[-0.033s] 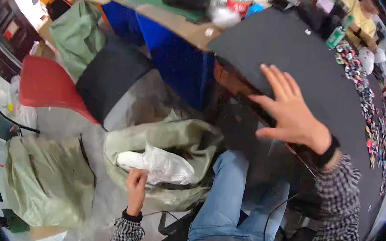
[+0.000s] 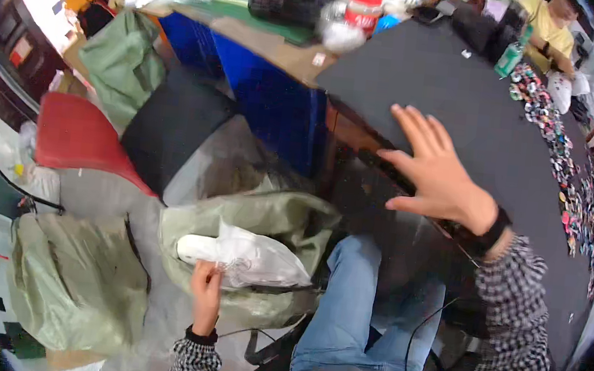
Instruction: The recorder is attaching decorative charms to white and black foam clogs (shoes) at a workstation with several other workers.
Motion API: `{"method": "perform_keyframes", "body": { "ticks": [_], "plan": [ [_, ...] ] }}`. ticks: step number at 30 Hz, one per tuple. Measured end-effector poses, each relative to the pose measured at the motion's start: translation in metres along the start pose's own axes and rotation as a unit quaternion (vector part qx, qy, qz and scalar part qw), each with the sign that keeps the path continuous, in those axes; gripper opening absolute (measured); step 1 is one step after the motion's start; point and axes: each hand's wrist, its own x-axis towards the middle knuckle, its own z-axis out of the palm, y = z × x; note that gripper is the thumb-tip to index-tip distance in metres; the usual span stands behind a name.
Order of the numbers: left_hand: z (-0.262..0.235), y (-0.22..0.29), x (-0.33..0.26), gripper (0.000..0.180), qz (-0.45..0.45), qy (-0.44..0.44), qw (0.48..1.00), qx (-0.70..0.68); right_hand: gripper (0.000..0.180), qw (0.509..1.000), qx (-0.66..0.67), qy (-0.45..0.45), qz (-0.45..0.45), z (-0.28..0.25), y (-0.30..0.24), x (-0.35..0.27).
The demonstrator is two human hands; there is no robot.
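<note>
A white plastic bag [image 2: 257,254], partly see-through, lies across the mouth of an open olive-green sack [image 2: 273,208]. At its near left edge, my left hand [image 2: 206,295] has its fingers closed in a pinch on the bag. What the bag contains is hard to make out, though a smooth white end pokes out at the left. My right hand [image 2: 442,183] is open, fingers spread and empty, over the near left edge of the dark tabletop [image 2: 425,68].
Small multicoloured pieces [image 2: 557,151] line the table's right side near a green bottle [image 2: 509,59]. A red-lidded tub [image 2: 363,10] stands at the back. On the left are a red chair back [image 2: 85,134], a dark chair back [image 2: 174,115] and another green sack [image 2: 77,278]. People are farther off.
The whole view has shifted slightly. The plastic bag's right end reaches a little farther right and looks more spread out. Both hands keep nearly the same pose.
</note>
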Motion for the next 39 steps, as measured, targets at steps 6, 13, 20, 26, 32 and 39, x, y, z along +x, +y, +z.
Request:
{"method": "perform_keyframes", "body": {
  "ticks": [6, 13, 20, 26, 32, 39],
  "plan": [
    [-0.022, 0.168, 0.005, 0.005, 0.126, 0.047, 0.990, -0.052, 0.100, 0.996, 0.079, 0.039, 0.028, -0.005, -0.107, -0.034],
    [0.043, 0.324, 0.029, 0.021, 0.407, -0.090, 0.909, 0.003, 0.093, 0.774, 0.615, 0.122, 0.082, -0.007, -0.165, -0.114],
    [0.163, 0.450, 0.033, 0.036, 0.529, -0.249, 0.811, -0.027, 0.047, 0.593, 0.707, 0.350, 0.159, -0.020, -0.067, -0.136],
    [0.226, 0.376, 0.056, 0.056, 0.484, -0.351, 0.800, 0.055, 0.047, 0.479, 0.783, 0.288, 0.272, -0.023, -0.002, -0.168],
    [0.199, 0.335, 0.029, 0.038, 0.423, -0.311, 0.851, 0.001, 0.044, 0.455, 0.771, 0.362, 0.259, -0.050, -0.016, -0.224],
    [0.197, 0.278, 0.068, 0.033, 0.094, -0.182, 0.961, -0.185, 0.073, 0.490, 0.642, 0.474, 0.350, -0.072, 0.009, -0.245]
  ]
}}
